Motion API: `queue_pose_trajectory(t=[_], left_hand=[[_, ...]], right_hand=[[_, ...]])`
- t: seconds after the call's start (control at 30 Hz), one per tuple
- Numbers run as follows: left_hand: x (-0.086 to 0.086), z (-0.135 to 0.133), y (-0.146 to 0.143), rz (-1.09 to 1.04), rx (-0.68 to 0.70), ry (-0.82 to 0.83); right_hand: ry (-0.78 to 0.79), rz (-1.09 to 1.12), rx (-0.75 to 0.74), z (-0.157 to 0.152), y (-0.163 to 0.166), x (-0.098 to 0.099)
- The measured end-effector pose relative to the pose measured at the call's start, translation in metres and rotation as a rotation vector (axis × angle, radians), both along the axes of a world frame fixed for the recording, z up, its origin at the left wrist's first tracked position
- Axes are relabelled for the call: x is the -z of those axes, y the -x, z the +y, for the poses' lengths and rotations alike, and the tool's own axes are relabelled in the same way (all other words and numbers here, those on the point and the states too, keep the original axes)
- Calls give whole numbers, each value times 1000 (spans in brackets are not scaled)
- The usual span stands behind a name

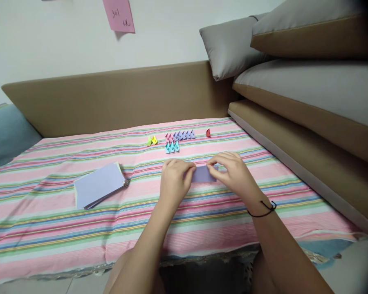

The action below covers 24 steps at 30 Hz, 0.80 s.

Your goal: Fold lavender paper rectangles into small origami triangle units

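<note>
Between my two hands is a small purple rectangle of paper (202, 174), held just above the striped cloth. My left hand (175, 176) pinches its left end between thumb and fingers. At the upper right part of the paper, my right hand (230, 169) has thumb and forefinger pressed together on it. Beyond my hands stand small folded paper pieces: a row of pink and purple ones (184, 135), several light blue ones (172, 147), a yellow and green pair (153, 140) and a single red one (208, 133).
A stack of paper sheets (100, 184), light purple on top, lies to the left on the striped cloth (135, 228). Large grey and brown cushions (309, 90) are piled at the right. A brown backrest (125, 98) runs along the wall, and a blue cushion (9, 134) sits far left.
</note>
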<state>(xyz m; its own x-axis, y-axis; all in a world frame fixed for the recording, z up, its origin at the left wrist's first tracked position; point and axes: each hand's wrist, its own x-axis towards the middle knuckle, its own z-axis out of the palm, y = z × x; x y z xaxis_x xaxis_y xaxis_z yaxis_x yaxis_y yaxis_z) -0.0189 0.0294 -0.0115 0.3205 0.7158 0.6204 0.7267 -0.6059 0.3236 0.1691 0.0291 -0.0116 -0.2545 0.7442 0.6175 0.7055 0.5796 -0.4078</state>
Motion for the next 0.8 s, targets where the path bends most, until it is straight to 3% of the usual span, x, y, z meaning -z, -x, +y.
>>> queue_pose_trajectory(t=[0.17, 0.27, 0.4, 0.57, 0.8], left_hand=[[-8, 3, 13, -57, -63, 34], [-8, 1, 9, -89, -30, 71], [-3, -1, -2, -130, 59, 122], [-1, -2, -6, -87, 71, 123], [-6, 4, 12, 15, -42, 109]], right_hand=[[-31, 117, 139, 1, -29, -3], [49, 250, 48, -4, -27, -7], [215, 253, -128, -7, -3, -8], [248, 256, -123, -6, 13, -4], [208, 341, -35, -5, -3, -3]])
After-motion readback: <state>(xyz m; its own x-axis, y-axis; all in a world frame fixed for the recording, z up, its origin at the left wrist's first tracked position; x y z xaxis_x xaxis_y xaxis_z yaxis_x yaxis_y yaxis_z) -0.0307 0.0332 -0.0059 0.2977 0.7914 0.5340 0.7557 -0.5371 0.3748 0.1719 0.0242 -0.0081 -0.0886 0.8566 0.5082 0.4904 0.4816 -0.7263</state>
